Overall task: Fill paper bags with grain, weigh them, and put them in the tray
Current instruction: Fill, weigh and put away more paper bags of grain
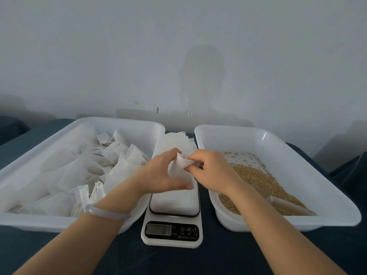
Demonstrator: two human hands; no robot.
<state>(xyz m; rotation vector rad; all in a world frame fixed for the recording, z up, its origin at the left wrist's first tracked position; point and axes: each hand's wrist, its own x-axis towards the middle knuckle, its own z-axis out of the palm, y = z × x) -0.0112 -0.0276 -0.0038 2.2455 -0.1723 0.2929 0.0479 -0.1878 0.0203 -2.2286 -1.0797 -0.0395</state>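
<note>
Both hands working just above scale (172,221). Left hand (158,175) gripping bag (179,166) from below. Right hand (212,171) pinching bag's top edge, seemingly peeling mouth open.

Judging step: opening bag, not yet filling.

Doing it well: rubbing paper layers apart with fingertips, left hand holding low so mouth is gaping wide, not tearing.

Grain (258,181) lying right of scale, scoop (286,205) resting in it. Tray (59,221) left of scale holding bags. Empty stack (176,141) sitting behind scale.
</note>
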